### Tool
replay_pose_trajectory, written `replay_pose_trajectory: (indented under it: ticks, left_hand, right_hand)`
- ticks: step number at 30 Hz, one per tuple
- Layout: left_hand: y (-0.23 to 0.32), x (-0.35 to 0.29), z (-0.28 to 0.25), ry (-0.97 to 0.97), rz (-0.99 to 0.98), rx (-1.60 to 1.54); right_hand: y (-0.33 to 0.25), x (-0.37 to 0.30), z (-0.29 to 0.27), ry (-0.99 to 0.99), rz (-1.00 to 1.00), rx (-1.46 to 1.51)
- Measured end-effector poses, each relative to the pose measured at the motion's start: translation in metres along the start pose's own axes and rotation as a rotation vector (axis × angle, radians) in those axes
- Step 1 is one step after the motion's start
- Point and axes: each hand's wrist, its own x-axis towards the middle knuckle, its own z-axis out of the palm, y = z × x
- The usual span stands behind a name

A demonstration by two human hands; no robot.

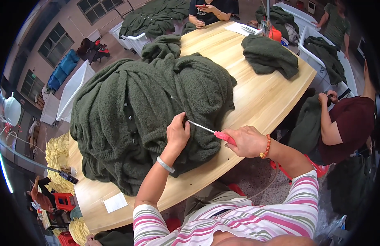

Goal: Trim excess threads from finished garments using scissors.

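A big heap of dark green fuzzy knit garments (103, 102) covers the left and middle of the wooden table (263, 106), with small pale buttons showing along its folds. In front of its right part, my left hand (177, 133) is closed in a pinch at the far end of a thin metal shaft. What lies between those fingertips is too small to make out. My right hand (248, 141) grips the pink handle of this slim tool (202, 126), whose shaft points left toward my left fingers. The tool's tip is hidden, so its exact kind does not show.
Another green garment (268, 55) lies at the table's far right, and a white paper slip (115, 203) near its left edge. A person in maroon (350, 121) handles green cloth at right. Someone sits across the table holding a phone (206, 6). White bins (76, 88) stand around.
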Motion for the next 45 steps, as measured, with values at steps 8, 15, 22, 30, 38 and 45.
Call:
replay_pose_trajectory:
  ticks: [8, 15, 22, 30, 38, 45]
  left_hand:
    - [-0.058, 0.01, -0.017, -0.064, -0.271, -0.394]
    - [-0.031, 0.036, -0.015, -0.008, -0.085, -0.27]
    - [-0.071, 0.137, -0.004, 0.151, -0.332, -0.196]
    - [-0.076, 0.168, 0.018, -0.026, -0.082, -0.046]
    - [-0.087, 0.115, 0.03, -0.066, 0.292, 0.094]
    - [-0.068, 0.089, 0.021, -0.12, 0.215, 0.024]
  right_hand:
    - [-0.023, -0.016, -0.005, -0.049, 0.006, -0.1]
    - [-0.012, -0.024, 0.007, 0.021, -0.104, 0.055]
    - [-0.004, -0.008, 0.007, 0.227, -0.11, 0.134]
    - [0.011, 0.03, -0.005, 0.255, -0.023, 0.129]
    - [0.012, 0.058, -0.015, 0.143, 0.069, 0.049]
    - [0.01, 0.051, -0.009, 0.087, 0.05, -0.065]
